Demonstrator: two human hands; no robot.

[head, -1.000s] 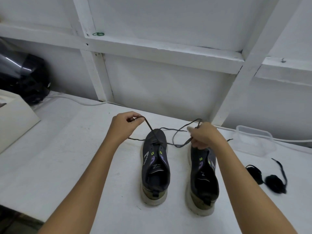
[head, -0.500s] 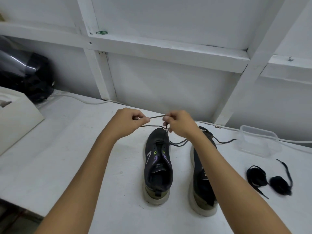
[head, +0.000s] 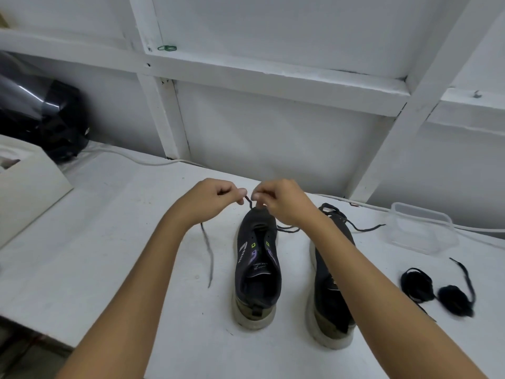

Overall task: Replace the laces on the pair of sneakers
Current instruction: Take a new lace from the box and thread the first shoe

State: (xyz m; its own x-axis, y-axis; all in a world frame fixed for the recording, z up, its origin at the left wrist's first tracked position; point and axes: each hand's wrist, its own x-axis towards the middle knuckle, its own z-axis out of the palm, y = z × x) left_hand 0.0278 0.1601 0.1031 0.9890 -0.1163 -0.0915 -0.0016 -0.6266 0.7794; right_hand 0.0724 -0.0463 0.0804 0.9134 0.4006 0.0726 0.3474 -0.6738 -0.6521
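Clear tub (head: 423,231) seemingly holds nothing.

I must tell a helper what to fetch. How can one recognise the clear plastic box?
On the white table, look right of the two dark sneakers, near the wall. The clear plastic box stands there, empty-looking. Unlike the black lace bundles in front of it, it is transparent.
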